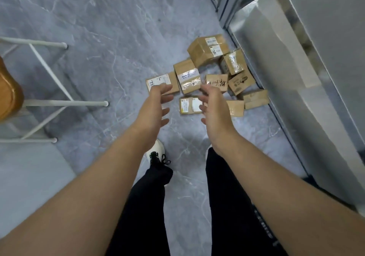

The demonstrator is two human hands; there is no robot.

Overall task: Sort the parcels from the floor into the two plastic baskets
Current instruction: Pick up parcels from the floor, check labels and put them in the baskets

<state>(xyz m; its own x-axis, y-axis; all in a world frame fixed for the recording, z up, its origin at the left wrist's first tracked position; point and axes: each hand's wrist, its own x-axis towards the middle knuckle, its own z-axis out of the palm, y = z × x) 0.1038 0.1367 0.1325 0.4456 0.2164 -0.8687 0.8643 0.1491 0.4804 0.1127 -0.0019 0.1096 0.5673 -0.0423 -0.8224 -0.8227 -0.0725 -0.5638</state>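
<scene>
Several brown cardboard parcels lie in a heap on the grey floor beside a metal shelf. A taped box with a white label stands in the middle of the heap. A flat parcel lies nearest to me, between my hands. Farthest away sits a larger box. My left hand and my right hand are stretched out above the near parcels, palms facing each other, fingers spread and loosely bent, holding nothing. No plastic basket is in view.
A grey metal shelf frame runs along the right side, close behind the heap. A stool with white legs and a wooden seat stands at the left. My legs and a white shoe are below the hands.
</scene>
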